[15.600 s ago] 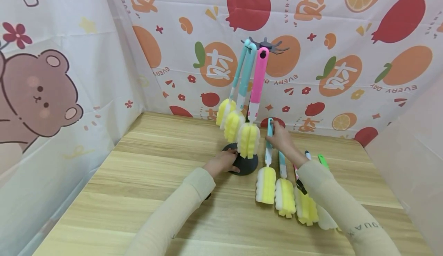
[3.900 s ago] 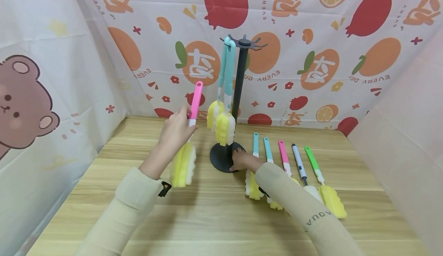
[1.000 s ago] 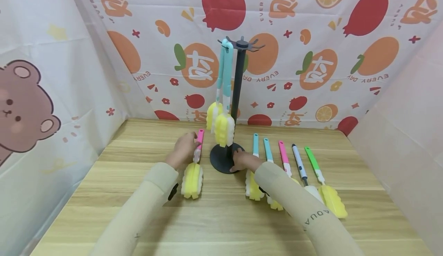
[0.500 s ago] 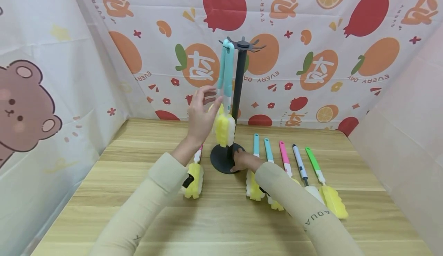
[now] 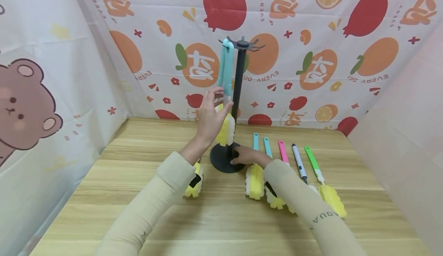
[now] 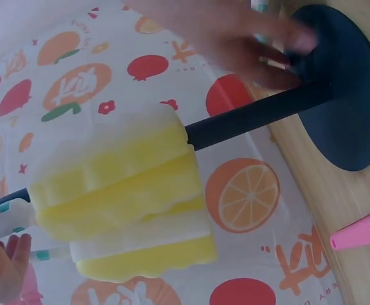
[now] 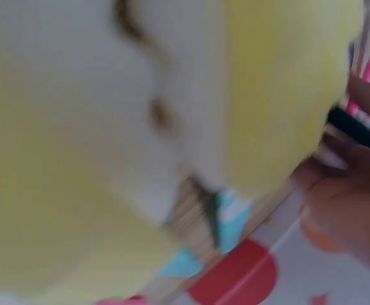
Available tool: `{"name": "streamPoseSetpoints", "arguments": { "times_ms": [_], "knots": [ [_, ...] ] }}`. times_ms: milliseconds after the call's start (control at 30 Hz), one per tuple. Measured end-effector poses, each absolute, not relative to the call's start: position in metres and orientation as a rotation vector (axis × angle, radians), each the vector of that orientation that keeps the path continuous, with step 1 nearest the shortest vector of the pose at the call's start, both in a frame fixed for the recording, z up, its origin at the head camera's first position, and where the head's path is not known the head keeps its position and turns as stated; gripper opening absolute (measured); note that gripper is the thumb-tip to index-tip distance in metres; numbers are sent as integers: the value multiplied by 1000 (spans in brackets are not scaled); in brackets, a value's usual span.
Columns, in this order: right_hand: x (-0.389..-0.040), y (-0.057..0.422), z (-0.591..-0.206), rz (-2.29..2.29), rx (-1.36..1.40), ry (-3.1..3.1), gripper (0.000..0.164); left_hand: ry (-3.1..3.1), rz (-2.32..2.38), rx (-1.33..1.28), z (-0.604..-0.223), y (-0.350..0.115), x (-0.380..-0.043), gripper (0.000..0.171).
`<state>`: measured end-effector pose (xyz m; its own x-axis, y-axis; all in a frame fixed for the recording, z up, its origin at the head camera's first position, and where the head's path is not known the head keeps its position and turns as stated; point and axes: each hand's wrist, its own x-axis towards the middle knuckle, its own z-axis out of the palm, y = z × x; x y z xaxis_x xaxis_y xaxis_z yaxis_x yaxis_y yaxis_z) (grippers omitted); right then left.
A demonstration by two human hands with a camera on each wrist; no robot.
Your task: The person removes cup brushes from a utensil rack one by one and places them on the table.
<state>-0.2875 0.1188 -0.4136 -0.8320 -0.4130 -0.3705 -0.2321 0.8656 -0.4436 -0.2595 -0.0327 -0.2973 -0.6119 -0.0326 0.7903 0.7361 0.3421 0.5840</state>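
Two teal-handled sponge bottle brushes hang from hooks of a black stand (image 5: 221, 166). My left hand (image 5: 210, 119) has thumb and fingers about the white lower handle of the front brush (image 5: 228, 69); its yellow-and-white sponge shows in the left wrist view. The rear brush (image 6: 147, 251) hangs behind it. Low at the stand's pole is my right hand (image 5: 247, 156), thumb and fingers spread on either side; it is blurred in the wrist views. Left of the stand lies a pink-handled brush (image 6: 356, 238), mostly covered by my left forearm in the head view.
A row of brushes lies right of the stand: two with teal handles (image 5: 255, 141), then pink (image 5: 283, 152), grey-blue (image 5: 298, 161) and green (image 5: 313, 159). My right forearm overlaps several sponges. A fruit-print cloth (image 5: 166, 75) hangs behind the wooden table (image 5: 214, 225).
The pink-handled brush went from the stand to the table on the left. My left hand left it and rose to the front teal brush. My right hand shifted slightly at the stand's foot.
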Motion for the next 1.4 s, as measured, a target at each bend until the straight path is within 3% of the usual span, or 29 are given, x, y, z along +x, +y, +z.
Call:
{"name": "streamPoseSetpoints", "arguments": {
  "times_ms": [133,233,500,1400],
  "knots": [
    [-294,126,-413,-1167,-506,2517,42,-1859,-1320,-631,-300,-34,-261,36],
    [-294,125,-410,-1486,-517,2431,39,-1853,-1308,-627,-301,-35,-261,35],
    [-295,126,-409,-1813,-399,2251,36,-1859,-1315,-644,-301,-38,-258,36],
    [-298,123,-415,-1967,-262,2093,36,-1807,-1342,-702,-295,-46,-250,43]
  ]
}}
